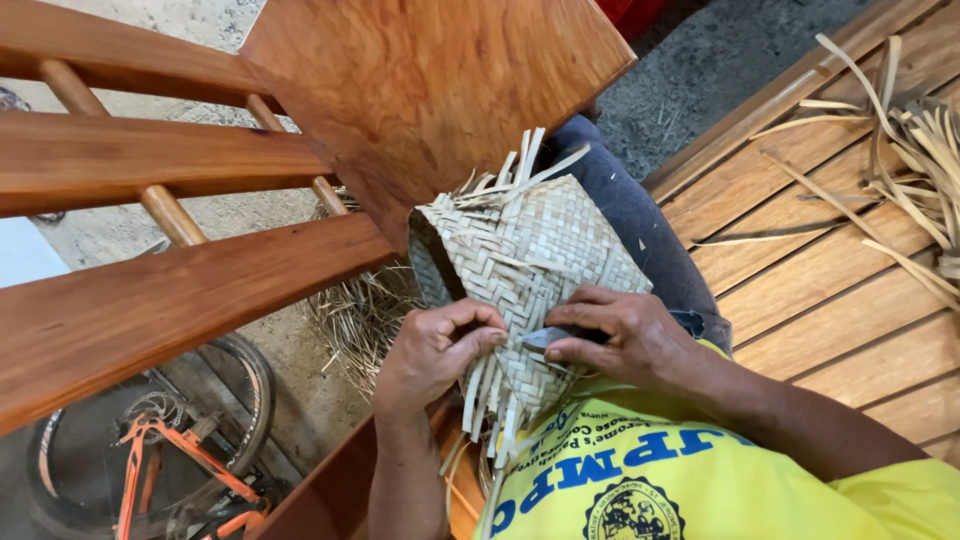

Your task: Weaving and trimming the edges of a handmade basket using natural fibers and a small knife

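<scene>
A half-woven basket [520,255] of pale flat palm strips rests on my lap, with loose strip ends sticking out at its top and bottom. My left hand [435,350] pinches the weave at the basket's lower left edge. My right hand [625,335] lies on the lower right of the basket, its fingers closed on a small flat grey tool [545,338] pressed against the strips. The two hands nearly touch.
Reddish wooden bench rails [150,160] and a wide armrest [430,80] fill the left and top. Loose palm strips [915,150] lie on the slatted wooden seat [830,290] at right. A pile of dry fibres [360,310] and a bicycle wheel [150,450] are on the ground below.
</scene>
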